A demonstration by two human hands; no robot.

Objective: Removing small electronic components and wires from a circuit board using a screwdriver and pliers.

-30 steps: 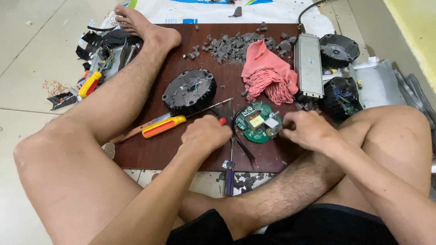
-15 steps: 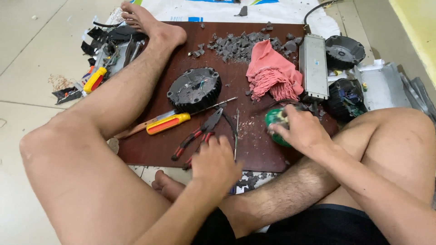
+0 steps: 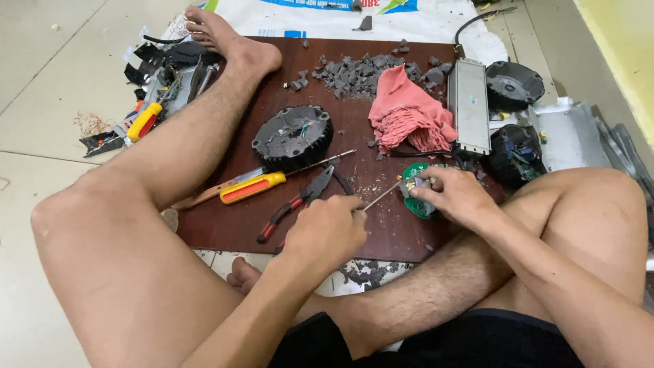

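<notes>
My right hand (image 3: 455,196) grips a round green circuit board (image 3: 413,204) and holds it tilted on the dark brown board (image 3: 381,232). My left hand (image 3: 328,232) holds a thin metal-shafted tool (image 3: 381,195). Its tip points at the circuit board's upper edge. Red-handled pliers (image 3: 294,204) lie just left of my left hand. Beyond them are a yellow-and-red screwdriver (image 3: 253,187) and a round black finned housing (image 3: 293,136).
A pink rag (image 3: 409,117), grey rubble (image 3: 361,71) and a long grey metal box (image 3: 469,105) lie at the far side. More black housings (image 3: 514,85) and a metal tray (image 3: 569,136) sit to the right. Loose tools (image 3: 146,119) lie beyond my left leg.
My left hand left the circuit board, dropped to the board's near edge, and now holds a thin tool aimed at the circuit board. My right hand shifted the circuit board slightly right.
</notes>
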